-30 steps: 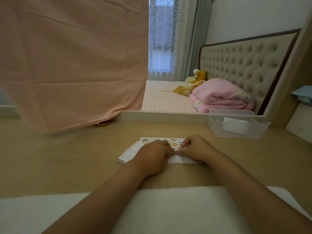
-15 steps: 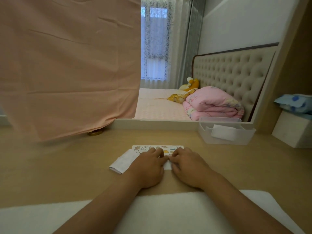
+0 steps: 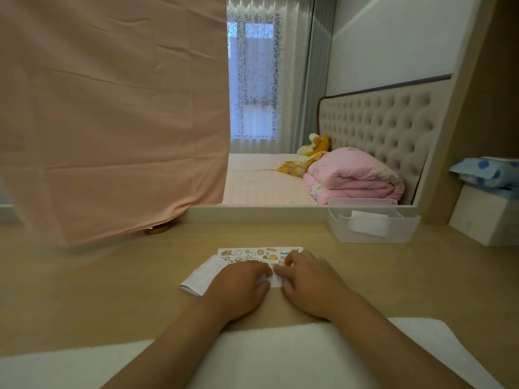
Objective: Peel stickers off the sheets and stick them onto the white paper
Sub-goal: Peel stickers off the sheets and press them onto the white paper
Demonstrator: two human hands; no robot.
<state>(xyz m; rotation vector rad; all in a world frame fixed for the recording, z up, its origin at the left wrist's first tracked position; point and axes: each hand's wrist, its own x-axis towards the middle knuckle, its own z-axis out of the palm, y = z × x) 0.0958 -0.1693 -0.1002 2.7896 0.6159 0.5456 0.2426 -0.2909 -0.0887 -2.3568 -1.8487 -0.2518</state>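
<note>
Head view: sticker sheet [image 3: 252, 252] lies lengthwise left-to-right.

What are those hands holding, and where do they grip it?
It cannot be told. The left hand and right hand lie on the white paper, fingertips meeting beside the sticker sheet; any pinch is hidden.

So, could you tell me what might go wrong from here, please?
The left hand and right hand crowd together where the sticker sheet meets the white paper, so a peeled sticker might tear or fold onto itself. The paper's left end looks folded and unpinned; it may shift or crease when pressed.
</note>
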